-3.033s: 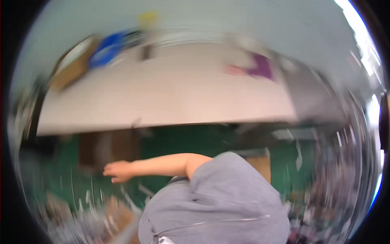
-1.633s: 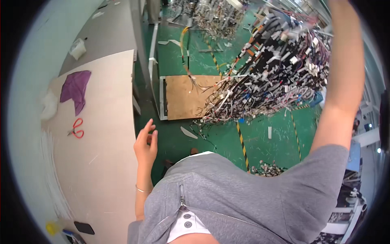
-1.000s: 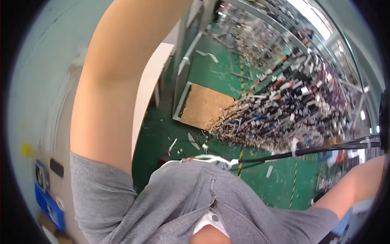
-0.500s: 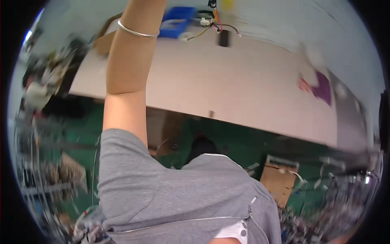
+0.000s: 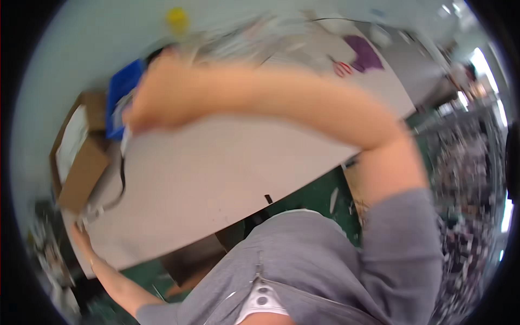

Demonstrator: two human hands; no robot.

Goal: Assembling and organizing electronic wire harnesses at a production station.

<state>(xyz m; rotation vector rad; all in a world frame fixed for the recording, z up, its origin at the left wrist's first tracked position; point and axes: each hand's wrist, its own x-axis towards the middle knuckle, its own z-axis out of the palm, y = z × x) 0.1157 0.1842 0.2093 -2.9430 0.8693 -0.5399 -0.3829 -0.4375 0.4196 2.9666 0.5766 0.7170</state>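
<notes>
A cable (image 5: 123, 176) with a black sleeve and pale connector ends curves over the left part of the table. My right arm reaches across the table to the far left. My right hand (image 5: 162, 97), blurred by motion, is closed on the cable's upper white end, beside a blue bin (image 5: 113, 92). At the table's left end, my left hand (image 5: 83, 241) has its fingertips together at the cable's lower end, by a pale connector (image 5: 95, 214). A thin bracelet circles the left wrist.
An open cardboard box (image 5: 84, 173) with white material inside stands left of the bin. Farther back are clear plastic bags (image 5: 254, 35), red-handled scissors (image 5: 342, 69) and a purple cloth (image 5: 364, 54). A small black piece (image 5: 268, 199) lies near the table's front edge.
The view has swung round. My left arm has come back from the far side to the table's left end. My right arm has come into view, and the cable now stretches between both hands.
</notes>
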